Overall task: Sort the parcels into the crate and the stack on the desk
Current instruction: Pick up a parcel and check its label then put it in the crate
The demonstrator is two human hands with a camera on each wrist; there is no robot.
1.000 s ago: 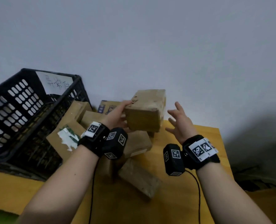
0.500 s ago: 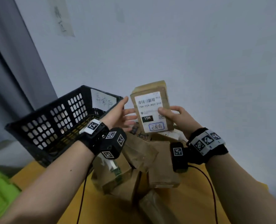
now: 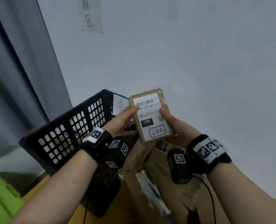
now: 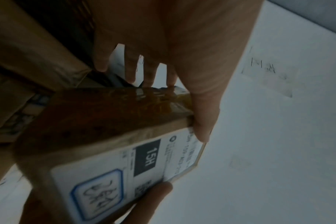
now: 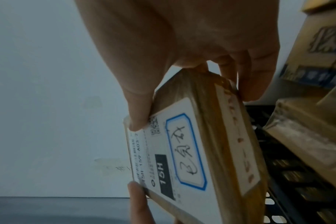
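Left hand (image 3: 123,121) fingers (image 4: 199,121) clamp the parcel's left edge, thumb on the label face, the rest behind. Right hand (image 3: 174,126) mirrors it on the right edge, thumb by the QR code. The cardboard parcel (image 3: 150,116) is held upright in the air, shipping label (image 3: 151,117) toward the head camera, above the heap of parcels (image 3: 151,175) on the worktop (image 3: 37,189), just right of the black crate (image 3: 66,136).

Step looks like label check: 15H tag, handwritten box. Next: decide crate or stack, then hand off to one hand and place.
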